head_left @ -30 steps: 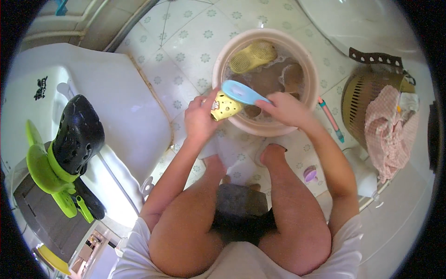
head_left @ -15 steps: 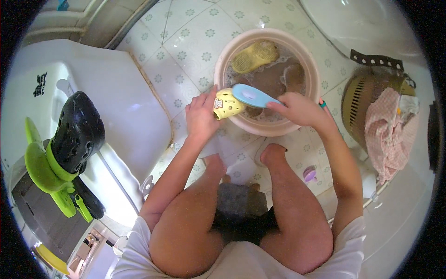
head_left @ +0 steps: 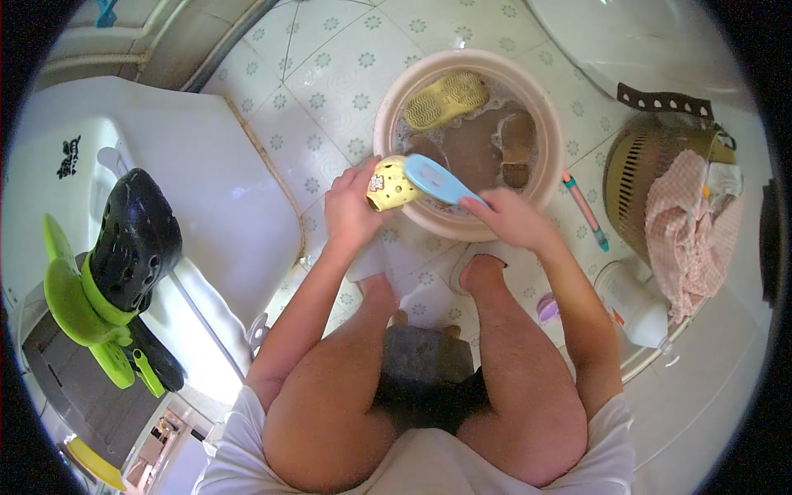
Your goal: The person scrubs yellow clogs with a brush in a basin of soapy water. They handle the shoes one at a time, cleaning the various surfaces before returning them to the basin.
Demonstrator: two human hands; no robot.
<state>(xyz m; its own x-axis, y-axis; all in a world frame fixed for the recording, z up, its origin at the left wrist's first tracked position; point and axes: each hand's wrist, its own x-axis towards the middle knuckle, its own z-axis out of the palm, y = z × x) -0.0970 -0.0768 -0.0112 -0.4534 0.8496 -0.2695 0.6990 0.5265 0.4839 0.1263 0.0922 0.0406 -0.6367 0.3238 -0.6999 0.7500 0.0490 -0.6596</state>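
Note:
My left hand (head_left: 353, 202) is closed around a yellow clog (head_left: 391, 183) with holes and a small charm, over the near left rim of a pale pink basin (head_left: 551, 173). My right hand (head_left: 513, 218) grips the handle of a light blue scrub brush (head_left: 441, 178). The brush's head lies against the clog; its bristles are hidden beneath. Murky, sudsy water (head_left: 470, 147) fills the basin. A second yellow clog (head_left: 446, 100) lies sole up at its far side. Other dark shapes in the water are hard to make out.
Black clogs (head_left: 136, 239) with green straps stand at the left by a white sink (head_left: 198, 140). At the right are a pink and teal stick (head_left: 586, 210), a white tub (head_left: 631, 305), and a basket (head_left: 623, 177) with checked cloth (head_left: 689, 231). A purple item (head_left: 547, 308) lies near my foot.
My right hand and forearm have shifted left and slightly down with the brush, uncovering the pink and teal stick and the white tub. The clog stays in my left hand.

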